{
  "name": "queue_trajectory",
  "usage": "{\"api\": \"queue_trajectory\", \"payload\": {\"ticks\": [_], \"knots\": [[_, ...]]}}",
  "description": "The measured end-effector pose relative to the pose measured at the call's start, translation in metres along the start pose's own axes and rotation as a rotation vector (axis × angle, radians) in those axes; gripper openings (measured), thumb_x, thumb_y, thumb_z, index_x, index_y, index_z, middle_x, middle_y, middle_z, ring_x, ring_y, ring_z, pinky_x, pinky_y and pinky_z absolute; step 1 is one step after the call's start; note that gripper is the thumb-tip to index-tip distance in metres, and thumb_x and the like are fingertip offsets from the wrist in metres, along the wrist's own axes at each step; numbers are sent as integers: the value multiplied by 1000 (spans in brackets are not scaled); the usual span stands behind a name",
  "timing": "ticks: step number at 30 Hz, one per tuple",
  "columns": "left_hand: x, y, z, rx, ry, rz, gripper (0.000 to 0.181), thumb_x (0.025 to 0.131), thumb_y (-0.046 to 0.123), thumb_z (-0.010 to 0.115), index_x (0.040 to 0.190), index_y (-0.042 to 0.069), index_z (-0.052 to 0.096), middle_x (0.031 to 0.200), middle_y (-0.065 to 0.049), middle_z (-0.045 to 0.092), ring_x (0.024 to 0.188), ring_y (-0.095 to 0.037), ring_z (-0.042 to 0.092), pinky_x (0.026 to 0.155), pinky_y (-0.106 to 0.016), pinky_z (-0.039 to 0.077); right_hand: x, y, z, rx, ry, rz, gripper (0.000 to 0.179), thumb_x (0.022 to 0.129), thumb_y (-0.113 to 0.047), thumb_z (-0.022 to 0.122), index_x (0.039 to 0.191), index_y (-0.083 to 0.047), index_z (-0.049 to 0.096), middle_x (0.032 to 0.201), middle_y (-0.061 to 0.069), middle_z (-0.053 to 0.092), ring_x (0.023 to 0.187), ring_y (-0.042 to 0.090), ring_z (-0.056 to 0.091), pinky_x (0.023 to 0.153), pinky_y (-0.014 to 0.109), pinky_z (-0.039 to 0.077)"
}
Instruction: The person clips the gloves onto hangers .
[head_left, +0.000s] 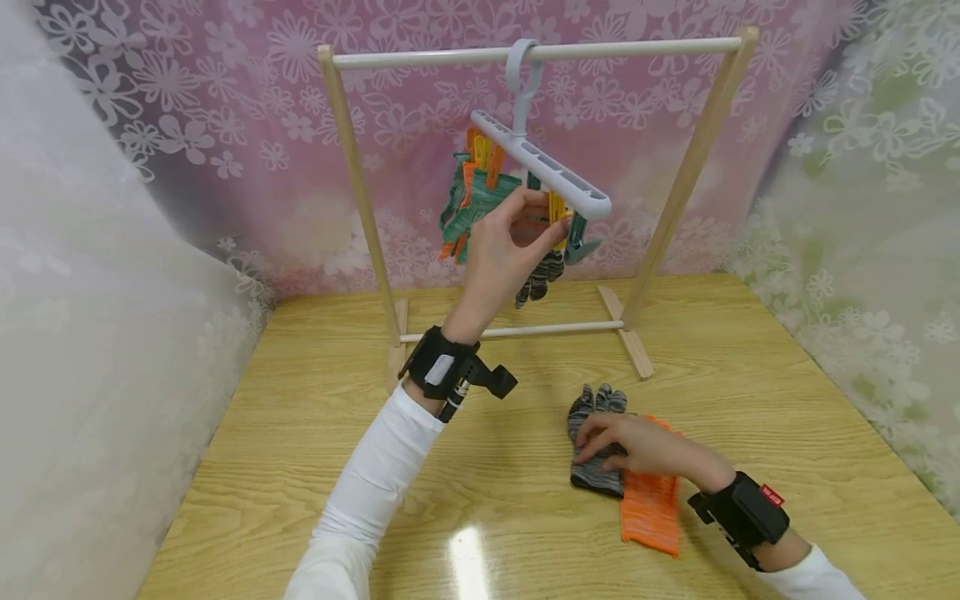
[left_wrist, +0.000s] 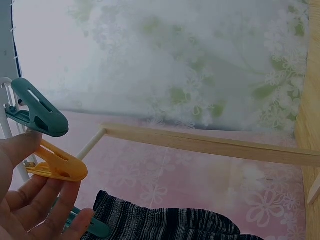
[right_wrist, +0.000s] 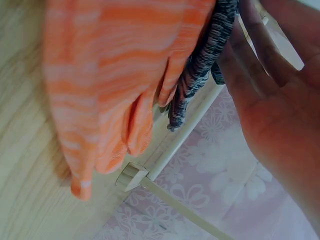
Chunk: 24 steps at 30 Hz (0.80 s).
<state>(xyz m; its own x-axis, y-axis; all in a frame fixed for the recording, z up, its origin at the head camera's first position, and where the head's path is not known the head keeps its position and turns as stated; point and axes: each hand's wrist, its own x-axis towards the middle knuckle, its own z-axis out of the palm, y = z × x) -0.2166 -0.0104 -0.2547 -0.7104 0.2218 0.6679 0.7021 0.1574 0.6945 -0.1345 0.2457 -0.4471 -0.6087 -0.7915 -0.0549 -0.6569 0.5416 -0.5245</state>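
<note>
Up at the white clip hanger [head_left: 551,171], my left hand [head_left: 498,254] pinches a yellow clothespin [left_wrist: 62,166] between thumb and fingers. A green clothespin [left_wrist: 42,110] hangs beside it, nearer the hanger's front end. Just behind the fingers hangs a black-and-grey knit glove [left_wrist: 165,220], partly hidden by the hand in the head view. Down on the table, my right hand [head_left: 641,446] lies over another black-and-grey glove [head_left: 596,479], fingers loosely bent at its surface. An orange glove [head_left: 651,512] lies right beside that glove, partly under the hand.
The hanger hooks over the top bar [head_left: 637,50] of a wooden rack. Green and orange gloves [head_left: 483,200] hang from orange and yellow clothespins at its far end. The rack's feet [head_left: 626,333] stand toward the back of the wooden table [head_left: 315,450]. Floral cloth surrounds the table.
</note>
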Motion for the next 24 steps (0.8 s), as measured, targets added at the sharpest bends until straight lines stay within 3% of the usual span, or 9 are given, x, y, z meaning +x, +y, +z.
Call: {"api": "queue_trajectory", "payload": {"ticks": [3,6,9,13,24], "knots": [[-1,0,0,-12,-3,-11,31,94,15,75,120,3,64,115,-13,71,98,-20,72,85,-24,58,3,2,1,-32,35,-74,44,91,15,61,124,-13,74,124,10,59,109,25,59,77,26,51],[-1,-1,-1,-9,-4,-21,31,95,15,74,121,3,64,115,-13,71,99,-19,71,85,-24,58,8,3,2,-94,66,-111,52,89,21,56,129,-10,71,126,12,59,112,29,58,78,29,51],[-2,-1,-1,1,-4,-26,31,95,16,74,121,3,64,115,-12,71,99,-18,71,85,-24,58,14,3,2,-125,61,-69,51,92,19,55,134,-8,67,133,15,57,121,35,56,90,40,54],[-2,-1,-2,-7,-5,-22,31,95,16,74,121,3,64,115,-13,71,100,-18,70,86,-25,58,24,0,2,-130,55,10,45,96,13,56,139,-2,61,142,20,53,130,42,51,99,52,51],[-3,-2,-2,-43,-2,-18,31,95,13,74,122,2,64,116,-14,70,102,-20,70,87,-25,58,46,1,2,-265,129,63,42,97,-1,65,138,5,59,138,25,53,124,41,54,95,51,52]]}}
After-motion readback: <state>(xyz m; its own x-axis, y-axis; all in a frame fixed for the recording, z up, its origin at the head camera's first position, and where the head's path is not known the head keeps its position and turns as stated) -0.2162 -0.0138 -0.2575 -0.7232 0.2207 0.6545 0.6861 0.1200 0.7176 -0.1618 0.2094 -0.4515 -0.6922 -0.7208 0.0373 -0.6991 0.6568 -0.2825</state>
